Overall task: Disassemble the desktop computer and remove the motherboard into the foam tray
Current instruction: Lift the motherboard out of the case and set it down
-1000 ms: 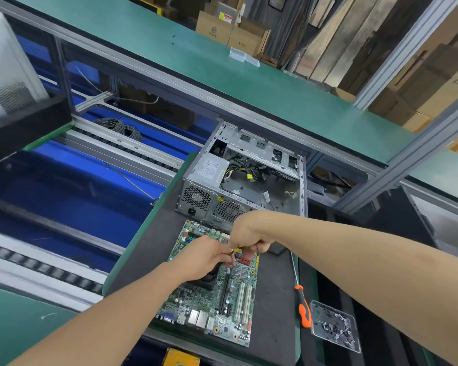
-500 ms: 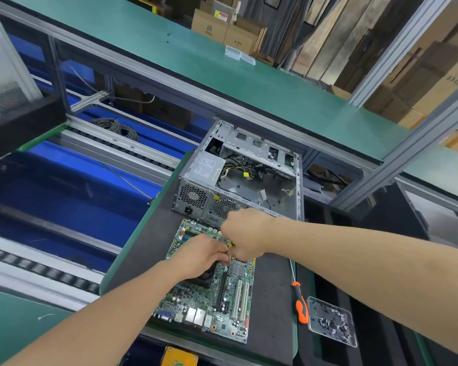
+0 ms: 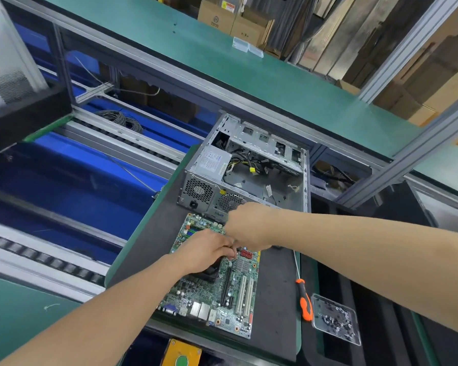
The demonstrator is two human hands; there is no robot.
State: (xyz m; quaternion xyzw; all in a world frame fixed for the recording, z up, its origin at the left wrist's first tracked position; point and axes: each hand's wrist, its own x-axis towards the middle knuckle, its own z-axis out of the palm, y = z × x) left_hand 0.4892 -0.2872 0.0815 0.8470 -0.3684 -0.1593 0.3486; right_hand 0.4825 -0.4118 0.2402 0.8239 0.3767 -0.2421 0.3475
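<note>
Over the flat green motherboard (image 3: 212, 294), the left hand (image 3: 206, 250) curls its fingers close together; the fingers of the right hand (image 3: 245, 225) are hidden, so I cannot tell.

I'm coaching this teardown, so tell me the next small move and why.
Probably ease the small part straight up off the motherboard: left hand and right hand both pinch it by the red ports; fingers mostly hide it.

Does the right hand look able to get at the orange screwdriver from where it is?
Probably yes. The screwdriver lies uncovered on the mat right of the motherboard, beside the screw tray. The right hand is busy at the board with the left hand, though.
</note>
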